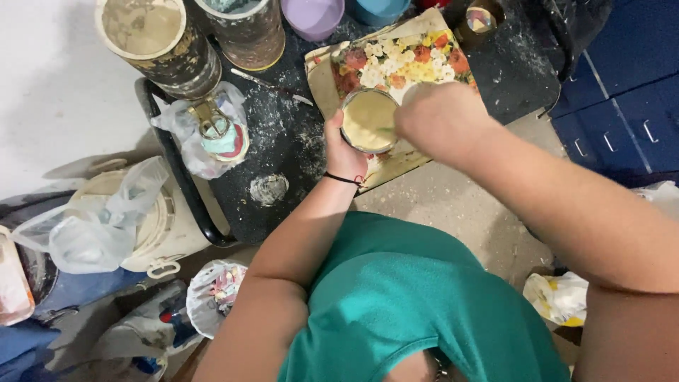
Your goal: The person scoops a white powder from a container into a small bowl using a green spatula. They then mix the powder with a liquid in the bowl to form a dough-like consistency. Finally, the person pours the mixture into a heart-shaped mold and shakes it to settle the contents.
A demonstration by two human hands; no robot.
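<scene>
My left hand (342, 150) grips the side of a small round container (368, 119) full of pale yellow creamy mix. It rests on a board with a floral print (400, 59) lying on a black table (283, 141). Just right of the container, my right hand (440, 117) is closed around a thin stirring tool whose tip dips into the mix; most of the tool is hidden by the hand. A black band circles my left wrist.
Large paint-stained buckets (161, 44) (246, 28), a purple cup (312, 15) and a blue cup (380, 10) stand at the table's far edge. A bag-wrapped jar (215, 131) sits left. A white bucket with plastic bags (134, 219) and blue cabinets (622, 92) flank the table.
</scene>
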